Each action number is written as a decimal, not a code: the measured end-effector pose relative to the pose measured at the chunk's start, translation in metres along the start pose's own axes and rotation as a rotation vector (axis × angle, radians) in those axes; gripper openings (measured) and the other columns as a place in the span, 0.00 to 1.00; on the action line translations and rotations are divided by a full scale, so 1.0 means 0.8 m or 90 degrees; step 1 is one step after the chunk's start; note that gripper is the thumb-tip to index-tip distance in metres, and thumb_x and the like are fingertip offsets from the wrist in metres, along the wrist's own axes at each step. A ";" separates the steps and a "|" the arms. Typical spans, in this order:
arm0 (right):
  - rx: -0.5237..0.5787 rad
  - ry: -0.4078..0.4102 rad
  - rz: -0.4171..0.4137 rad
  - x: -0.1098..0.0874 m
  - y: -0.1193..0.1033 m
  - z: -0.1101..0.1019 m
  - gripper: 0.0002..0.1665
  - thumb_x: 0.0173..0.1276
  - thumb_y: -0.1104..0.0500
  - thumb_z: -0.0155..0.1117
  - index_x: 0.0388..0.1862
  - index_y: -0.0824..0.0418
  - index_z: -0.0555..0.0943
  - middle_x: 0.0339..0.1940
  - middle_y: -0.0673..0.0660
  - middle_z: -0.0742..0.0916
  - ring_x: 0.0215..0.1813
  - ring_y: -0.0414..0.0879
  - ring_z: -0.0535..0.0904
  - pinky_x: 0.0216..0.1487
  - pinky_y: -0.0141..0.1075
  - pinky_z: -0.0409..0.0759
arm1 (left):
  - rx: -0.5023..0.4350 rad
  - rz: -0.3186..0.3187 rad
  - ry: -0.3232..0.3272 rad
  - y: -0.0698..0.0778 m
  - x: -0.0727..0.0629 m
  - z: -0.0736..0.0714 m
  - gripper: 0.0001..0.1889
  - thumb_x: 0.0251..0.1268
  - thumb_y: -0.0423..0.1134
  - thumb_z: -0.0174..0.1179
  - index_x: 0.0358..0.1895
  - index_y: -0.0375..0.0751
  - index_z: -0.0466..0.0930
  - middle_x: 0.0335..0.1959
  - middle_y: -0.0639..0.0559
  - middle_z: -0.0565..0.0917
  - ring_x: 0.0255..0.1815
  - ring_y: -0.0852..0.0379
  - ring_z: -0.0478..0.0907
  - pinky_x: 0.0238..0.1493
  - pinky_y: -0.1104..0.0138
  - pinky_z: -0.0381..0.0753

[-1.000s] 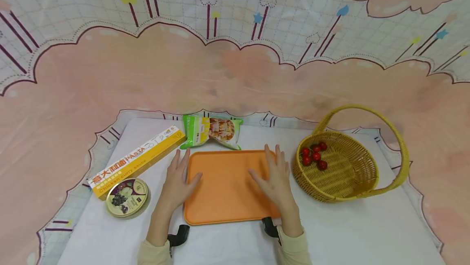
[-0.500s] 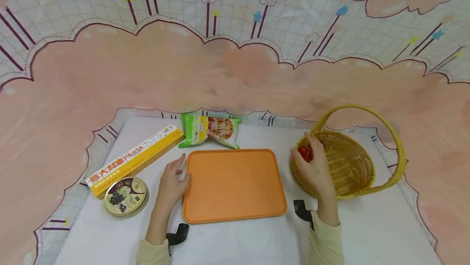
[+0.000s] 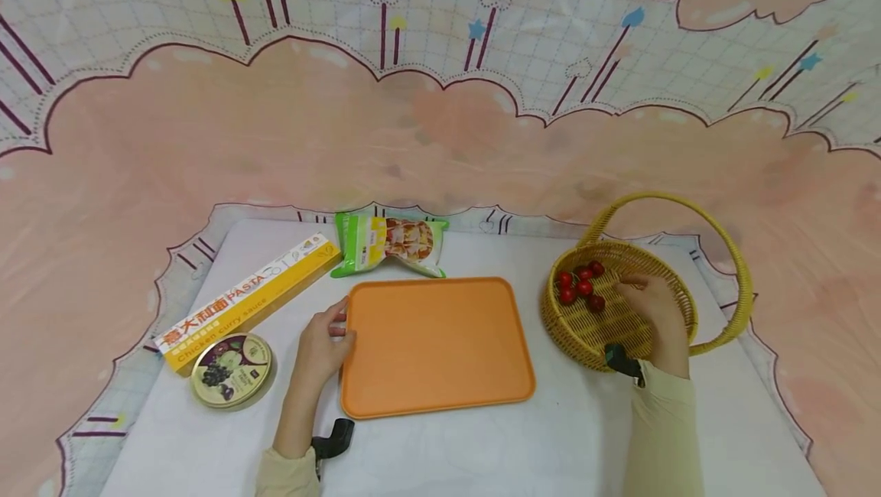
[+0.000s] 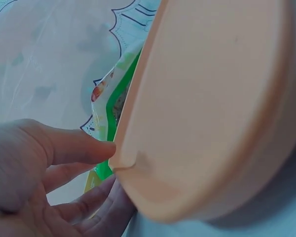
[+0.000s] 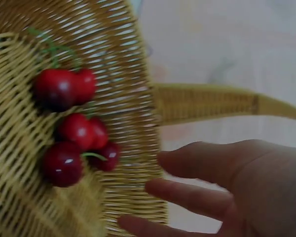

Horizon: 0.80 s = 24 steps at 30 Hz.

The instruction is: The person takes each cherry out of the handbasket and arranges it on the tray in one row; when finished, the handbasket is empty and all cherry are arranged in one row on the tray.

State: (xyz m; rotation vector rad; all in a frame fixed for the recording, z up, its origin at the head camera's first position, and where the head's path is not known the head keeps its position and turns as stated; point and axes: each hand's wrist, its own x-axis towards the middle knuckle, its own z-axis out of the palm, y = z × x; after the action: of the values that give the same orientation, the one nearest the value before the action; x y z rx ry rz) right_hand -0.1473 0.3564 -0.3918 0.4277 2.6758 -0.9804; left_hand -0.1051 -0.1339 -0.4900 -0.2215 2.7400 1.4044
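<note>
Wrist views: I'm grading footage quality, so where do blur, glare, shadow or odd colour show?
Left wrist: bluish cast, the tray pale and soft-edged, shadow below its rim at lower right; right wrist: dim, slightly blurred, with small bright glints on the cherries in the basket.

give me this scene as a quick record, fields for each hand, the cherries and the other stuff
left hand: pinching the left rim of the orange tray
right hand: over the wicker basket, touching no cherries
cherries count: six, toward the basket's left side
tray place: on the white table
behind tray: green food packet
left of tray: pasta box, round tin by its near end
</note>
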 end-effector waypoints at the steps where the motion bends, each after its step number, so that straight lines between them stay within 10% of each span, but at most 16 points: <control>1: 0.000 -0.023 0.009 0.004 0.002 0.000 0.33 0.74 0.54 0.49 0.68 0.78 0.65 0.66 0.81 0.67 0.63 0.73 0.68 0.56 0.60 0.74 | 0.000 -0.001 0.001 0.000 0.000 -0.001 0.31 0.59 0.28 0.60 0.70 0.35 0.68 0.51 0.34 0.78 0.44 0.43 0.80 0.48 0.52 0.79; 6: 0.032 -0.102 0.048 0.017 0.007 0.003 0.32 0.73 0.58 0.53 0.68 0.77 0.64 0.64 0.78 0.69 0.57 0.69 0.74 0.52 0.57 0.78 | 0.004 0.006 0.008 -0.003 0.002 -0.002 0.30 0.57 0.27 0.60 0.67 0.33 0.71 0.46 0.35 0.79 0.41 0.45 0.80 0.45 0.55 0.79; 24: 0.060 -0.089 0.026 0.050 0.009 0.020 0.21 0.62 0.69 0.65 0.50 0.82 0.77 0.36 0.60 0.83 0.32 0.46 0.77 0.34 0.39 0.82 | 0.007 0.029 -0.002 -0.009 0.003 -0.002 0.29 0.53 0.25 0.58 0.64 0.31 0.75 0.41 0.38 0.79 0.38 0.48 0.79 0.41 0.61 0.76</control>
State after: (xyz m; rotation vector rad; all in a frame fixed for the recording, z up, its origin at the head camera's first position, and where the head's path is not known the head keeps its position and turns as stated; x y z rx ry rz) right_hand -0.1791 0.3580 -0.4215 0.4160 2.4946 -1.0860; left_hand -0.1065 -0.1395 -0.4949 -0.1561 2.7664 1.3987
